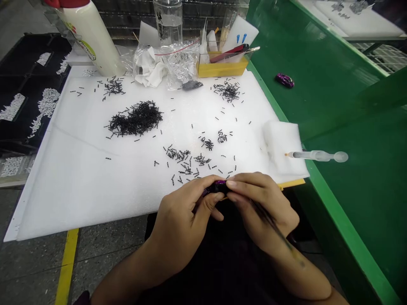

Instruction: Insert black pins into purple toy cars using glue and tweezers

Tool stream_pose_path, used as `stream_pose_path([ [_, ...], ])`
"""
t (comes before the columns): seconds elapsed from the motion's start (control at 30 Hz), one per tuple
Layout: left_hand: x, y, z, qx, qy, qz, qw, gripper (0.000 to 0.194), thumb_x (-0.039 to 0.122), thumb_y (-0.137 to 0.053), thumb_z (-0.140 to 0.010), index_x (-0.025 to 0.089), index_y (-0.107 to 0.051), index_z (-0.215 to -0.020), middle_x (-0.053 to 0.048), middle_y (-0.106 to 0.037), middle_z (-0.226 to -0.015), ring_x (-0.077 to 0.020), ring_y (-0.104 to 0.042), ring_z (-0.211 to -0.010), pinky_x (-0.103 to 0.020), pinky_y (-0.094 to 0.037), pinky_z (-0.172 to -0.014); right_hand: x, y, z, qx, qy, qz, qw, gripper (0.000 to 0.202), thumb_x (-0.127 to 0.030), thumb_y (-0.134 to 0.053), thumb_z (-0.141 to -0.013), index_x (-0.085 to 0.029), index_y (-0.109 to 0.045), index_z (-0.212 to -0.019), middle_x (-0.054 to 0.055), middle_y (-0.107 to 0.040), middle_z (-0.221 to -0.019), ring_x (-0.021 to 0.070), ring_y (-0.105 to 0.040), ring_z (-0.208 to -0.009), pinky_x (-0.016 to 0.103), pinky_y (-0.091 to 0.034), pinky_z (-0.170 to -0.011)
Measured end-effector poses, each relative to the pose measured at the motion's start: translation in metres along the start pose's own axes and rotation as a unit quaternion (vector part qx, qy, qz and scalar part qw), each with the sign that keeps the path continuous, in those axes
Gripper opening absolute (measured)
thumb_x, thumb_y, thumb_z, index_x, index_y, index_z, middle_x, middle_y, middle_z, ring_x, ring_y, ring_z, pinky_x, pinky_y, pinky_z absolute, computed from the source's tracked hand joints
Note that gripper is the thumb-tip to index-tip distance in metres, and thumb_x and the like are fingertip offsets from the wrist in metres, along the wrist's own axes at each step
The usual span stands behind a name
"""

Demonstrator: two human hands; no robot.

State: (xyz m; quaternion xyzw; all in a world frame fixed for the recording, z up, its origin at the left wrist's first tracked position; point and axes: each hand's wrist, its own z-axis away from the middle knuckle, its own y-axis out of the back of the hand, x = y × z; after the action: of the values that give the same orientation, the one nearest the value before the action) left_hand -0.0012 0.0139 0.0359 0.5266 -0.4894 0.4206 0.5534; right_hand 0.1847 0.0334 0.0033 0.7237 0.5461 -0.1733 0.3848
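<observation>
Left hand (181,220), right hand (265,205) with slender tool (280,234), fingers (207,203) in a pinch around a glossy, seemingly rounded purple piece (219,186).

A workshop or factory floor, set out for assembling small parts by hand. Heaps of tiny black parts (138,118) lie on the worktop (79,178), the largest left of its middle. A yellow box (224,68) of tools stands at the far edge, near the right corner; a syringe (319,156) juts over the right edge. Past the left edge, black trays (19,59) hold white parts (49,101). Along the right edge runs a green bench (318,93). A yellow stripe (67,267) crosses the floor (104,250). At the near edge, the left hand (184,216) grips a purple piece (220,185), the right hand (267,203) a thin tool (276,226).
</observation>
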Motion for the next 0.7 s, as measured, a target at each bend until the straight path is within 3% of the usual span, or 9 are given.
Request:
stream_pose_path([
  [0.17, -0.002, -0.003, 0.002, 0.019, -0.036, -0.014, 0.999, 0.019, 0.026, -0.067, -0.109, 0.021, -0.079, -0.123, -0.003, -0.086, -0.109, -0.0117, -0.081, -0.068, -0.018, -0.066, -0.067, -0.005, -0.004, -0.004, 0.021, -0.18, -0.161, 0.97, 0.031, -0.015, -0.082, -0.094, -0.03, -0.08, -0.121, 0.001, -0.073, -0.097, 0.0126, -0.066, -0.074, 0.026, -0.058, -0.063],
  [0.33, -0.005, -0.006, 0.005, 0.053, -0.101, -0.065, 0.991, 0.018, 0.017, -0.067, -0.108, 0.02, -0.078, -0.122, -0.002, -0.086, -0.111, -0.0101, -0.081, -0.072, -0.016, -0.066, -0.071, -0.007, -0.013, -0.01, 0.036, -0.236, -0.265, 0.934, 0.017, -0.021, -0.085, -0.093, -0.029, -0.081, -0.108, -0.002, -0.07, -0.092, 0.0082, -0.067, -0.074, 0.017, -0.06, -0.067],
  [0.47, -0.008, -0.005, 0.006, 0.064, -0.127, -0.089, 0.986, 0.019, 0.015, -0.066, -0.108, 0.02, -0.077, -0.122, -0.003, -0.086, -0.115, -0.0087, -0.081, -0.074, -0.014, -0.064, -0.073, -0.007, -0.015, -0.015, 0.01, -0.279, -0.348, 0.895, 0.018, -0.024, -0.087, -0.093, -0.029, -0.08, -0.109, -0.004, -0.072, -0.089, 0.0074, -0.072, -0.076, 0.014, -0.063, -0.07],
  [0.57, -0.006, -0.001, 0.008, 0.035, -0.064, -0.035, 0.997, 0.017, 0.023, -0.068, -0.109, 0.022, -0.078, -0.122, 0.0, -0.086, -0.097, -0.0103, -0.079, -0.065, -0.018, -0.064, -0.068, -0.006, -0.013, -0.014, 0.018, -0.236, -0.32, 0.917, 0.02, -0.022, -0.087, -0.092, -0.028, -0.081, -0.11, -0.003, -0.07, -0.088, 0.0076, -0.069, -0.074, 0.015, -0.061, -0.067],
  [0.7, 0.001, 0.007, 0.009, -0.053, 0.072, 0.071, 0.993, 0.025, 0.04, -0.066, -0.11, 0.028, -0.08, -0.128, 0.006, -0.071, -0.058, -0.0146, -0.075, -0.053, -0.021, -0.058, -0.054, -0.006, -0.002, -0.009, 0.001, -0.136, -0.19, 0.972, 0.033, -0.026, -0.093, -0.088, -0.028, -0.08, -0.118, 0.0, -0.073, -0.095, 0.0113, -0.069, -0.075, 0.023, -0.062, -0.067],
])
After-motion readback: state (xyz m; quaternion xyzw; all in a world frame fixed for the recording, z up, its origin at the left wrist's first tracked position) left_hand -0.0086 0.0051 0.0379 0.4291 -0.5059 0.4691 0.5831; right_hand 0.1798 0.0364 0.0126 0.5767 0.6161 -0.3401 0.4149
